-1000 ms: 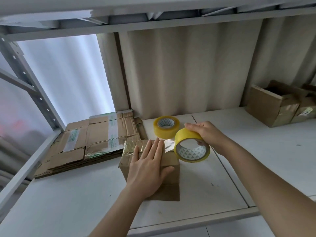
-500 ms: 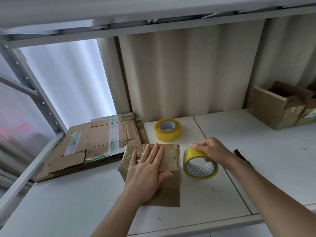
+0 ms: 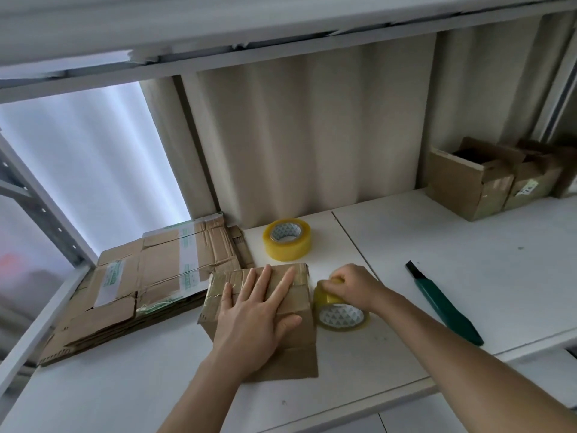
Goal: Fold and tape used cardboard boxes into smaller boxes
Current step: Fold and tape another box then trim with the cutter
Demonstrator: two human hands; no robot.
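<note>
— What has changed on the shelf (image 3: 437, 254)?
— The tape roll (image 3: 340, 314), raised a second ago, now sits low against the small box's (image 3: 299, 348) right side.
— And the hands?
— Left hand (image 3: 256, 314) lies flat, fingers spread, on the box near the front edge; right hand (image 3: 352, 284) grips the roll.
— Nearby?
— Flattened cardboard (image 3: 140, 285) left, spare roll (image 3: 287, 239) behind, green cutter (image 3: 443, 304) right.

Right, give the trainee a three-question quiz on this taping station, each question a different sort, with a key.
1. True or false: the left hand lies flat on the small box.
2. What does the right hand grip? A) the green knife B) a tape roll C) the flattened cardboard
3. Fill in: the spare tape roll sits ___ the small box, toward the wall.

Key: 1 true; 2 B; 3 behind.
</note>
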